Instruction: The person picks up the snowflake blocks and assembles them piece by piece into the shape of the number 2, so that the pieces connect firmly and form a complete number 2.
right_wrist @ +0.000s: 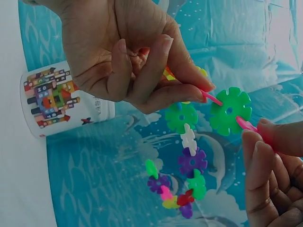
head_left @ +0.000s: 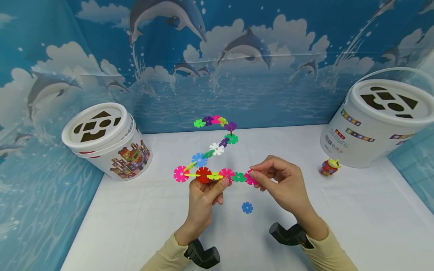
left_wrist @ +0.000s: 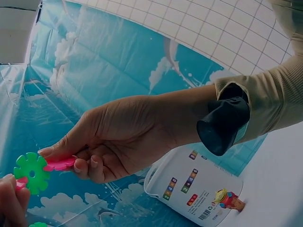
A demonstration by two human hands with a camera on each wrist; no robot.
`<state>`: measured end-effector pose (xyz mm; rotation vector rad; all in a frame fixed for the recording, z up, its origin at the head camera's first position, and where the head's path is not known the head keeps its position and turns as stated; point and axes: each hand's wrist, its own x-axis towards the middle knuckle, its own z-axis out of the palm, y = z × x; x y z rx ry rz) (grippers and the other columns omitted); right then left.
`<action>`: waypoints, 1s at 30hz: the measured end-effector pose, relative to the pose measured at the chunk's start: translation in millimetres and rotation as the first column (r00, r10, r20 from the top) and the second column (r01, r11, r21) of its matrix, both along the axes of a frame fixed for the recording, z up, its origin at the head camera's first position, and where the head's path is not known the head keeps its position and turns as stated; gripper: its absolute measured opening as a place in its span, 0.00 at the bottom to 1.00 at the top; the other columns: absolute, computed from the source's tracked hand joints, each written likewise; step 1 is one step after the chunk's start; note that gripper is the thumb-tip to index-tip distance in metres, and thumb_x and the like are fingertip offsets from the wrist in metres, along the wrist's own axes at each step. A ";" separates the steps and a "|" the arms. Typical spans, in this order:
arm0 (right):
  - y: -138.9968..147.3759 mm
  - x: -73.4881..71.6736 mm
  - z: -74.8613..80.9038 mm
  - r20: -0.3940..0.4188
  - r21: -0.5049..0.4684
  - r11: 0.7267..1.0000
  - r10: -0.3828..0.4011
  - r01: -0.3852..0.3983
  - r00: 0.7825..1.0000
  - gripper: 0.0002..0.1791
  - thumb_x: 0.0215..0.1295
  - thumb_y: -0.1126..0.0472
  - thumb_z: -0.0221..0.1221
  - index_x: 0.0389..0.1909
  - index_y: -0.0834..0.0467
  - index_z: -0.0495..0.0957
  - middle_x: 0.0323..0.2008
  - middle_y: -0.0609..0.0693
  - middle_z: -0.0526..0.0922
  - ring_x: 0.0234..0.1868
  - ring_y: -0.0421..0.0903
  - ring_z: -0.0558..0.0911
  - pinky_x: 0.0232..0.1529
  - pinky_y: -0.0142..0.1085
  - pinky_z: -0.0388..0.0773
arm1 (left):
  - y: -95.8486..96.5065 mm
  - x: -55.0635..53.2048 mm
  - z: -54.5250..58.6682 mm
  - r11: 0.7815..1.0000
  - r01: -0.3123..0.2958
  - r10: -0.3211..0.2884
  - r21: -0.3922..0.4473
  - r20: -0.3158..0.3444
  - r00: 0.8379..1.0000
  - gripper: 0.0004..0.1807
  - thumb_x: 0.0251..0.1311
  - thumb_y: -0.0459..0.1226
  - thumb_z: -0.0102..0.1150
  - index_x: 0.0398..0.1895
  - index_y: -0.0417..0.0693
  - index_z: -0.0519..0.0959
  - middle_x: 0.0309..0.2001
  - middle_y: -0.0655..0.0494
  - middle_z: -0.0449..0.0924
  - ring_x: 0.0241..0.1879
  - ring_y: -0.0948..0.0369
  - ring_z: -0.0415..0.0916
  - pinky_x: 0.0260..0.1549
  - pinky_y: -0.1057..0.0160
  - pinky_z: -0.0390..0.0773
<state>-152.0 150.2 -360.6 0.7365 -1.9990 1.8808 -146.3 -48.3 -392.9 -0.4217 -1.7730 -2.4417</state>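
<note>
A chain of notched plastic snowflake discs, in many colours, winds back from my hands in the head view. My left hand pinches a pink disc of the chain between thumb and fingers. To its right comes a green disc, with slots joined to pink discs on both sides. My right hand pinches the pink end disc at the chain's right end; fingertips cover part of it. A single blue disc lies on the table, below and between the hands.
A white lidded bucket stands at the back left. Another white bucket, with a handle, is at the back right. By it stands a small toy figure. Behind the white table hangs a dolphin-print backdrop.
</note>
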 end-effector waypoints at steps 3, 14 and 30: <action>-3.3 0.5 -3.1 -0.040 -0.059 0.998 0.018 -0.020 0.999 0.10 0.53 0.81 0.61 0.36 0.69 0.80 0.26 0.54 0.79 0.18 0.43 0.77 0.19 0.31 0.76 | 0.7 0.5 0.4 1.000 -0.005 0.005 0.012 0.000 1.000 0.12 0.61 0.31 0.59 0.30 0.24 0.76 0.25 0.51 0.83 0.11 0.64 0.67 0.12 0.72 0.61; -14.2 1.0 -9.9 -0.119 -0.045 0.997 -0.066 0.061 0.991 0.14 0.49 0.86 0.60 0.34 0.69 0.78 0.26 0.54 0.78 0.18 0.41 0.76 0.17 0.29 0.75 | 1.2 -1.1 1.0 0.999 -0.046 0.047 0.020 -0.019 0.999 0.12 0.60 0.31 0.60 0.30 0.24 0.77 0.25 0.52 0.83 0.11 0.64 0.67 0.11 0.72 0.61; -15.5 0.9 -11.0 -0.116 -0.057 0.998 -0.047 0.041 0.992 0.14 0.49 0.86 0.60 0.33 0.68 0.78 0.26 0.54 0.79 0.17 0.41 0.76 0.16 0.29 0.75 | -2.9 -3.2 1.3 0.999 -0.023 0.022 -0.032 -0.043 0.999 0.10 0.60 0.30 0.60 0.30 0.26 0.78 0.23 0.52 0.81 0.11 0.64 0.66 0.12 0.70 0.63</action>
